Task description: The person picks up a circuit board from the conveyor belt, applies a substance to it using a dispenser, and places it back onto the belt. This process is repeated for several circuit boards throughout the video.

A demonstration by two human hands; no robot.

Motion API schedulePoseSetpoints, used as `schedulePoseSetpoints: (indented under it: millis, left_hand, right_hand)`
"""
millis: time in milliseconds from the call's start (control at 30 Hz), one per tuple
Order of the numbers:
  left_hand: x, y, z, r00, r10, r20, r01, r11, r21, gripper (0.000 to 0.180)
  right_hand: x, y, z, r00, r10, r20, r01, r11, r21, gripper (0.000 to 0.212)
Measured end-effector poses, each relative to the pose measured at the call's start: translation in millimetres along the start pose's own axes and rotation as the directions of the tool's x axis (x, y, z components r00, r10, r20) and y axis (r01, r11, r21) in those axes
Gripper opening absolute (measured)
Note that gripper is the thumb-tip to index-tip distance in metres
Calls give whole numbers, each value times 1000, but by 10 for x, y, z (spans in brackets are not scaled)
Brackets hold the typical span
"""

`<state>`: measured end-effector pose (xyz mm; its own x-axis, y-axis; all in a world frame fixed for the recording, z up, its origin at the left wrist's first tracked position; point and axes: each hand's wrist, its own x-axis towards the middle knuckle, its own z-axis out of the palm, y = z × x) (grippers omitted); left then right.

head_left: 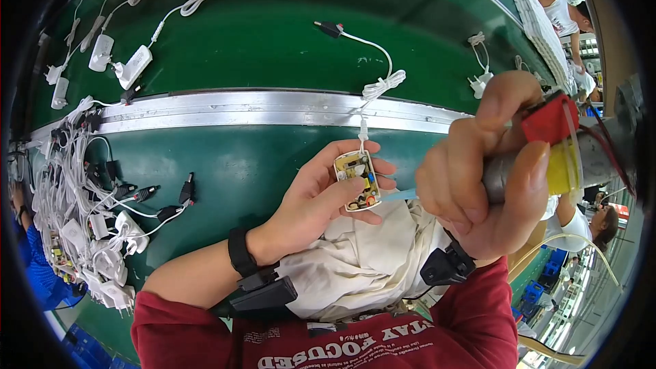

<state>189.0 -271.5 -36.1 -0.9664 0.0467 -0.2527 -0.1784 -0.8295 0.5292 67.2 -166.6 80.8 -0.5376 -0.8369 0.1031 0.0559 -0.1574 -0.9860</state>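
My left hand [316, 195] holds an opened white power adapter [345, 206], its circuit board facing up and the thumb lying across the parts. From the adapter's far end a white cable [363, 133] runs over the metal rail to a black plug [330, 29]. Wrapped by my right hand [471, 178] is a thick grey cylindrical tool [601, 158] with a yellow band [562, 167] and a red block [550, 119] on it. A thin light-blue piece [401, 195] reaches from beside that hand to the adapter's near right corner; its join to the tool is hidden.
A tangled heap of white adapters [102, 260] and cables covers the left side. Beyond the aluminium rail [225, 106], finished-looking adapters [133, 67] lie on the green belt [260, 41]. White cloth [369, 260] lies in my lap. Other people [564, 17] are at the right.
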Motion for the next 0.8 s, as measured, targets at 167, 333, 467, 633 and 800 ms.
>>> schedulePoseSetpoints:
  millis: [167,333,467,633,800]
  left_hand:
    - [16,-40,-20,998,-26,59,35,986,-163,41]
    - [8,-30,-50,990,-34,138,69,965,-252,42]
    - [-9,-20,-61,988,-36,148,72,966,-247,42]
    - [-1,-16,-52,989,-25,149,64,962,-267,43]
    - [11,6,-61,987,-40,154,81,959,-273,43]
  right_hand:
    - [-50,48,29,1000,-2,27,1,998,56,32]
    - [-72,168,45,996,-67,57,62,994,92,34]
    - [-68,191,36,997,-41,58,34,993,115,35]
    - [-62,165,23,998,-44,54,41,997,69,36]
    - [-39,143,40,997,-59,47,58,998,11,38]
